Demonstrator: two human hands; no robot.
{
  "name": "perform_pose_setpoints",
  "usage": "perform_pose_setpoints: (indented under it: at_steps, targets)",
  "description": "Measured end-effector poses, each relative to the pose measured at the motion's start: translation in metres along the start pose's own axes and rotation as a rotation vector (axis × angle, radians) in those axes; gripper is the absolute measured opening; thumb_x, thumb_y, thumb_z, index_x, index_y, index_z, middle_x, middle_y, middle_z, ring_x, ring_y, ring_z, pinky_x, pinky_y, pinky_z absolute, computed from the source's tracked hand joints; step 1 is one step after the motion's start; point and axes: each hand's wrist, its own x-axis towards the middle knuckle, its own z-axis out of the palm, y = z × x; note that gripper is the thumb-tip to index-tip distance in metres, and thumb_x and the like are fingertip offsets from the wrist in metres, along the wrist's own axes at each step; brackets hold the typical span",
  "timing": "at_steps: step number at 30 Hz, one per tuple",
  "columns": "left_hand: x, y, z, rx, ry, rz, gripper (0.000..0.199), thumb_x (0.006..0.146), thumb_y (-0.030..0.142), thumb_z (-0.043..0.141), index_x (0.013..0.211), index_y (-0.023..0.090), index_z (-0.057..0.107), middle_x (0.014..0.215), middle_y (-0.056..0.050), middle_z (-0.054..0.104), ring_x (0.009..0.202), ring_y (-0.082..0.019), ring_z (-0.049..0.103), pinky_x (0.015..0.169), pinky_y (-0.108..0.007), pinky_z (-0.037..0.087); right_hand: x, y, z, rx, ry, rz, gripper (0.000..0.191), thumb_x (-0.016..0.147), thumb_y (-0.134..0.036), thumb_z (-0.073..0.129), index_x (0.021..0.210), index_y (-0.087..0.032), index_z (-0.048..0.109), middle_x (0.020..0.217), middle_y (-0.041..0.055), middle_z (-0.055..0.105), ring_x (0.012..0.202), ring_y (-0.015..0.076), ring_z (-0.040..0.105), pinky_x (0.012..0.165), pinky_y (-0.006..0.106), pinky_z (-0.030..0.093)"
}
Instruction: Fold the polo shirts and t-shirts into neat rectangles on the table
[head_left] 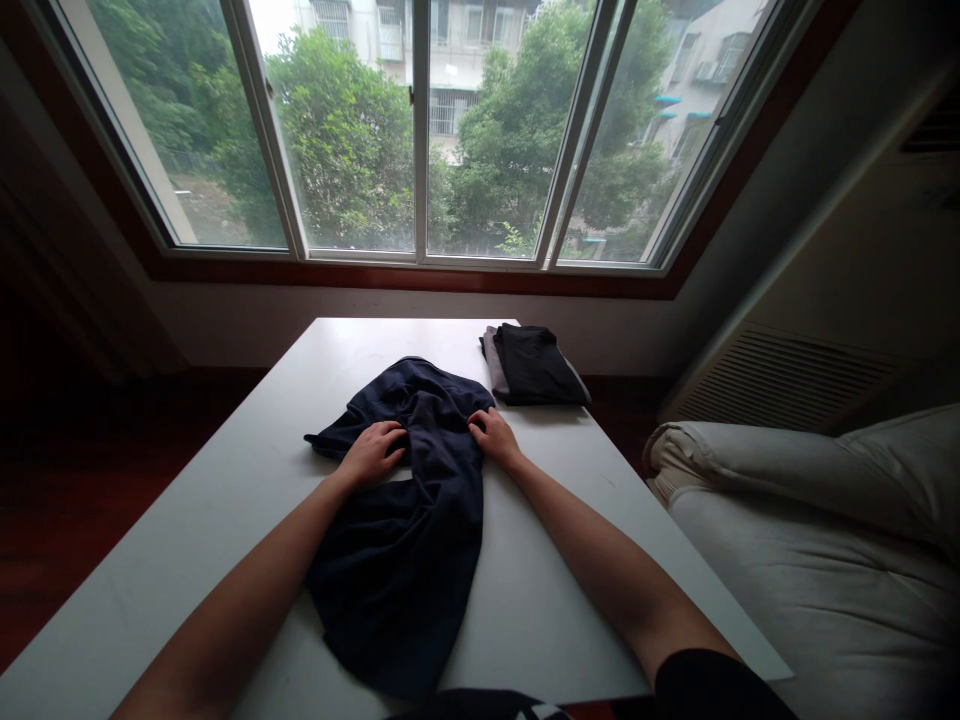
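Observation:
A dark navy garment [420, 520] lies rumpled on the white table [247, 520], its lower part stretching toward me. Its exact kind is hard to tell. My left hand [373, 455] rests on the left side of the cloth, fingers curved and slightly apart, with bare table showing just below it. On the opposite side, my right hand [495, 436] has its fingertips bent together on the garment's right edge. Folds run between the two hands.
A folded stack of black and grey clothes [540, 368] sits at the table's far right corner. Beyond the table is a wide window [420, 270]. A pale sofa [810, 530] stands along the right, near a vented cabinet-like unit [787, 375].

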Motion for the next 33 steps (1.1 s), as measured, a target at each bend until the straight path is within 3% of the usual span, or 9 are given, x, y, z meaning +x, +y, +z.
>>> perform_pose_setpoints:
  at_steps: [33]
  targets:
    - [-0.0002, 0.0017, -0.0019, -0.009, 0.007, 0.01, 0.04, 0.096, 0.037, 0.06, 0.133, 0.024, 0.068, 0.14, -0.011, 0.06, 0.132, -0.03, 0.054, 0.116, -0.047, 0.042, 0.0004, 0.0001, 0.0012, -0.009, -0.002, 0.004, 0.013, 0.092, -0.025, 0.063, 0.099, -0.024, 0.074, 0.098, 0.0042, 0.058, 0.092, 0.0195, 0.058, 0.087, 0.029, 0.044]
